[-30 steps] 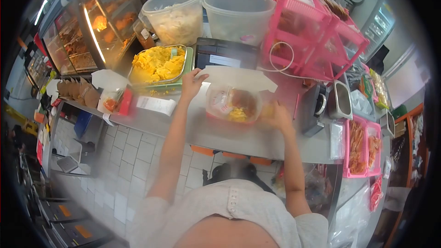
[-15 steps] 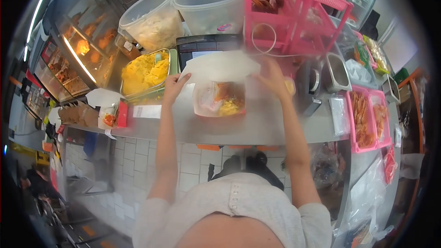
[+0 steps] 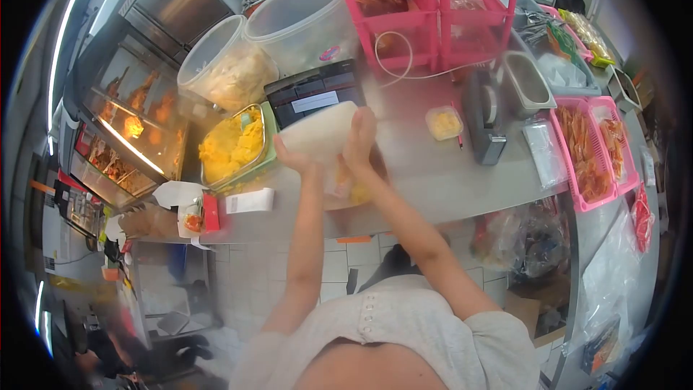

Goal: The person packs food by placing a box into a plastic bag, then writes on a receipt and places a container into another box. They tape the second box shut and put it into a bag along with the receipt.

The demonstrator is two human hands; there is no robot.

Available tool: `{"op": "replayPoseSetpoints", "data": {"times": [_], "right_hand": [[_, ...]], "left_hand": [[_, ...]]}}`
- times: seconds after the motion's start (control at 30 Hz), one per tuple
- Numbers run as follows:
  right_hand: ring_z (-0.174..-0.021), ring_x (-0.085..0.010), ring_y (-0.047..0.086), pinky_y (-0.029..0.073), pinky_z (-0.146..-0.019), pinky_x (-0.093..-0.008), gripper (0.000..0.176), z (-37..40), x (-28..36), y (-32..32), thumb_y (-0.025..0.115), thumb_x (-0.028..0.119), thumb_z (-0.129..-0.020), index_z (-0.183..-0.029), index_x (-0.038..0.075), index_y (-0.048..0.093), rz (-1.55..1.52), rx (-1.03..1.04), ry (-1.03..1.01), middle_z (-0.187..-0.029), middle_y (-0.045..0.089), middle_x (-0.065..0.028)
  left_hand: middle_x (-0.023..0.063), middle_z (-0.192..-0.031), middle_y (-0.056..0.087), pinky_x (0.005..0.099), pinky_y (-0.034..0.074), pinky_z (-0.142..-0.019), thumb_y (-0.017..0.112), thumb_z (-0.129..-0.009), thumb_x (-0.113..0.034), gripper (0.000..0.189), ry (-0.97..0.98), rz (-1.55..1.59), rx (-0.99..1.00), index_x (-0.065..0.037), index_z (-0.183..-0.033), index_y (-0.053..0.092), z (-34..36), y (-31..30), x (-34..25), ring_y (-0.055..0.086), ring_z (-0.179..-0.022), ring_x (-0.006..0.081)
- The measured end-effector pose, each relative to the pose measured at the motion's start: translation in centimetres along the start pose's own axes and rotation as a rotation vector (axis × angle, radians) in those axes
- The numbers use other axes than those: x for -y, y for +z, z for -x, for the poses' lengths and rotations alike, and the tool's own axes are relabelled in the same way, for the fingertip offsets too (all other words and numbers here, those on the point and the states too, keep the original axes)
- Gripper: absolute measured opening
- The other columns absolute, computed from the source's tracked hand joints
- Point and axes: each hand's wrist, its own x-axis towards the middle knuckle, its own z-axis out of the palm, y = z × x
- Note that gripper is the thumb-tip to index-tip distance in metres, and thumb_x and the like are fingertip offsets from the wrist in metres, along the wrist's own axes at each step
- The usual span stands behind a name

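A takeaway box of white card sits on the steel counter, with its white lid flap raised. Yellow food shows inside it, partly hidden by my right forearm. My left hand grips the left edge of the flap, some fingers hidden behind it. On the opposite edge, my right hand presses with its fingers together and pointing up. Left of the flap lies a metal tray of yellow mash-like food. A dark touchscreen stands just behind.
A small tub and a dark device with a handle are at right, near a steel container. Pink baskets hold orange-brown food. Pink racks and clear bins stand behind. A white slip lies left.
My hands have come closer together, the right one moving left onto the flap's edge. The flap now tilts and covers more of the box. The view has shifted.
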Motion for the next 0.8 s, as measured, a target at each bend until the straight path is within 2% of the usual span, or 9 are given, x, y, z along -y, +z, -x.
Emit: {"op": "replayPoseSetpoints", "data": {"times": [0.07, 0.2, 0.27, 0.43, 0.5, 0.53, 0.6, 0.7, 0.8], "right_hand": [[-0.079, -0.0327, 0.042, 0.030, -0.079, -0.0435, 0.044, 0.2, -0.3, 0.5, 0.036, 0.041, -0.088, -0.092, -0.001, 0.047, 0.251, -0.191, -0.025, -0.079, 0.046, -0.0137], [-0.085, -0.0300, 0.045, 0.033, -0.080, -0.0405, 0.028, -1.2, 1.9, -1.1, 0.047, 0.024, -0.084, -0.099, 0.002, 0.050, 0.569, -0.255, -0.351, -0.087, 0.048, -0.0131], [-0.089, -0.0290, 0.047, 0.034, -0.080, -0.0396, 0.024, -2.8, 3.8, -2.4, 0.049, 0.016, -0.079, -0.100, 0.004, 0.053, 0.564, -0.035, -0.465, -0.093, 0.050, -0.0122], [-0.101, -0.0262, 0.047, 0.038, -0.080, -0.0380, 0.035, -5.5, 4.1, -3.3, 0.050, 0.001, -0.068, -0.100, 0.011, 0.059, 0.643, 0.282, -0.809, -0.108, 0.053, -0.0091], [-0.094, -0.0290, 0.052, 0.042, -0.075, -0.0398, 0.039, -5.7, 4.0, -3.6, 0.051, -0.001, -0.068, -0.104, 0.011, 0.058, 0.613, 0.269, -0.950, -0.104, 0.055, -0.0130], [-0.094, -0.0290, 0.052, 0.042, -0.075, -0.0398, 0.039, -5.3, 4.6, -4.2, 0.051, -0.001, -0.068, -0.104, 0.011, 0.058, 0.605, 0.277, -0.949, -0.104, 0.055, -0.0130], [-0.080, -0.0340, 0.056, 0.045, -0.069, -0.0408, 0.047, -3.4, 6.6, -6.3, 0.050, -0.006, -0.067, -0.110, 0.013, 0.055, 0.541, 0.472, -0.233, -0.098, 0.057, -0.0166], [-0.081, -0.0383, 0.056, 0.045, -0.070, -0.0406, 0.057, -0.4, 4.5, -10.9, 0.046, -0.012, -0.068, -0.119, 0.014, 0.047, 0.593, 0.608, -0.168, -0.102, 0.055, -0.0205], [-0.091, -0.0395, 0.053, 0.044, -0.076, -0.0407, 0.058, 3.0, 3.7, -12.6, 0.044, -0.013, -0.068, -0.120, 0.012, 0.045, 0.494, 0.625, -0.265, -0.108, 0.051, -0.0240]], "left_hand": [[0.0132, -0.105, 0.051, 0.0335, 0.033, -0.092, 0.044, -0.087, -0.035, 0.038, 0.399, -0.119, -0.428, -0.002, -0.105, 0.047, 1.0, 3.8, 0.3, 0.046, -0.107, 0.0244], [0.0159, -0.114, 0.049, 0.0314, 0.027, -0.096, 0.047, -0.087, -0.031, 0.038, 0.323, -0.783, -0.435, 0.001, -0.108, 0.046, 0.8, 2.8, -1.0, 0.040, -0.114, 0.0252], [0.0166, -0.114, 0.052, 0.0310, 0.033, -0.093, 0.055, -0.082, -0.019, 0.031, 0.768, -1.227, 0.011, 0.001, -0.105, 0.052, 1.6, 2.8, -3.0, 0.046, -0.110, 0.0257], [0.0135, -0.096, 0.062, 0.0299, 0.046, -0.076, 0.063, -0.072, -0.003, 0.012, 0.715, -1.321, 0.191, -0.001, -0.084, 0.064, -0.5, 1.2, -5.4, 0.058, -0.094, 0.0246], [0.0117, -0.101, 0.061, 0.0252, 0.046, -0.074, 0.064, -0.071, -0.002, 0.027, 1.009, -1.430, 0.369, -0.003, -0.098, 0.062, -0.8, 0.7, -5.9, 0.062, -0.084, 0.0180], [0.0117, -0.101, 0.061, 0.0252, 0.046, -0.074, 0.064, -0.071, -0.002, 0.027, 1.008, -1.438, 0.360, -0.003, -0.098, 0.062, -0.3, 0.8, -6.4, 0.062, -0.084, 0.0180], [0.0114, -0.110, 0.054, 0.0251, 0.044, -0.078, 0.060, -0.074, 0.000, 0.041, 0.416, -1.253, 0.319, -0.006, -0.114, 0.052, 1.6, 0.7, -7.7, 0.058, -0.093, 0.0183], [0.0130, -0.135, 0.031, 0.0272, 0.040, -0.085, 0.053, -0.078, 0.004, 0.050, -0.080, -1.051, 0.377, -0.006, -0.126, 0.041, 4.9, -3.1, -8.7, 0.046, -0.113, 0.0213], [0.0139, -0.135, 0.032, 0.0307, 0.031, -0.094, 0.041, -0.083, 0.003, 0.047, 0.096, -1.187, 0.767, -0.004, -0.129, 0.034, 7.4, -7.3, -6.4, 0.037, -0.120, 0.0257]]}}
